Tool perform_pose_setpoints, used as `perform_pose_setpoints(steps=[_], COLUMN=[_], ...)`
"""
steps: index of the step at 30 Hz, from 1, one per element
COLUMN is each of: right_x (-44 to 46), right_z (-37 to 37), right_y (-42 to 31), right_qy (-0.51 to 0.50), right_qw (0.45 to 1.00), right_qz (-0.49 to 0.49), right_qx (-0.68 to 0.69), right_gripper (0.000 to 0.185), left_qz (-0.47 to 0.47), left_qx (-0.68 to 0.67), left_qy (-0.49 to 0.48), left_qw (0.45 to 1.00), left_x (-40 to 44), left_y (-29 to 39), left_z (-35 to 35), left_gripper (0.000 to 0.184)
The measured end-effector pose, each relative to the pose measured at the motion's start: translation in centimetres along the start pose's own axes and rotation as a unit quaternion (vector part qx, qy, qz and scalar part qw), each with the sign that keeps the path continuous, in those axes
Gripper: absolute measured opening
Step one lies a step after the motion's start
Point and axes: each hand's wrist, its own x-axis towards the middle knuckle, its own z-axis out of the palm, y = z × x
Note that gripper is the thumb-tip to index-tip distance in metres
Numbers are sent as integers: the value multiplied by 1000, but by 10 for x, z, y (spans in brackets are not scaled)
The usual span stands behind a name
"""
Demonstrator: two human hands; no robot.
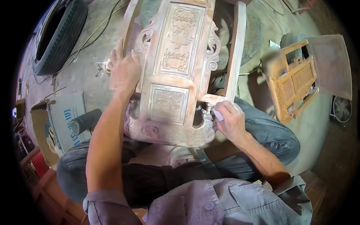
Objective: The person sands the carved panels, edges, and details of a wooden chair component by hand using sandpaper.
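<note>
A carved wooden chair (153, 80), dusty and pale, lies tilted between my knees with its panelled back facing me. My left hand (125, 71) grips the chair's left side rail near the scrollwork. At the lower right of the back, my right hand (233, 122) pinches a small pale folded piece of sandpaper (218, 115). Its fingertips are against the carved corner beside a short crosspiece (212, 98). The fingers' undersides are hidden.
Tires (62, 37) lie at the upper left, near cables on the floor. A cardboard box (69, 116) and a dark cylinder (86, 122) are left of my knee. Another wooden chair (294, 88) lies to the right, with a fan (341, 108) beyond it.
</note>
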Motion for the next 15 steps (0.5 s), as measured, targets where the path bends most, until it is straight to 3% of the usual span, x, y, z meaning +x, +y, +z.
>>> perform_pose_setpoints(steps=[2, 3, 5, 8, 15], right_x=[4, -21, -18, -10, -5], right_z=[0, -40, -40, -29, -17], right_y=[3, 6, 2, 2, 3], right_qy=[-20, -59, -57, -38, -29], right_qw=[1000, 998, 997, 999, 999], right_qz=[-19, 11, 31, 17, 19], right_qx=[7, -32, -32, -1, 10], right_gripper=[28, 28, 27, 27, 32], left_qz=[7, 2, 4, 28, 11], left_qx=[-22, -59, -37, -54, -52], left_qy=[24, -10, -10, 86, 75], left_qw=[999, 998, 999, 994, 996], left_x=[1, -23, -17, -14, -9], left_y=[-6, 26, 24, 15, 11], left_z=[1, 24, 21, 31, 16], left_gripper=[55, 56, 58, 46, 47])
